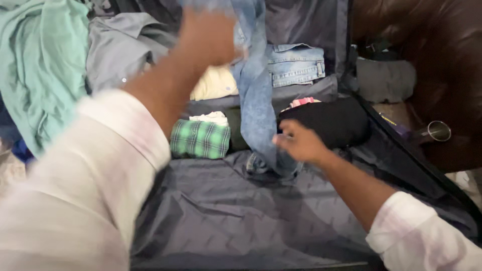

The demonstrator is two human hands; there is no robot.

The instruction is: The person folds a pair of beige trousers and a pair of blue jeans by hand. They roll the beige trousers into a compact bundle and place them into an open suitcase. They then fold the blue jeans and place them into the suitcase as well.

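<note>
Blue jeans (pixel 256 100) hang lengthwise over an open suitcase (pixel 226 216) with grey lining. The left hand (pixel 208 35), raised and blurred, is clamped on their upper end; the right hand (pixel 298 143), fingers loosely apart, touches the lower part near the hem. Folded clothes sit behind: a green plaid shirt (pixel 200 139), a black garment (pixel 331 123), folded denim (pixel 296 62). Folding neatly likely calls for keeping the legs taut and aligned.

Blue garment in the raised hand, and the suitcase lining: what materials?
Blue garment: looks like denim, faded matte blue, with a folded pair showing stitched seams behind it. Suitcase lining: likely thin synthetic fabric, dark grey, slight sheen, embossed diamond pattern, creased.
</note>
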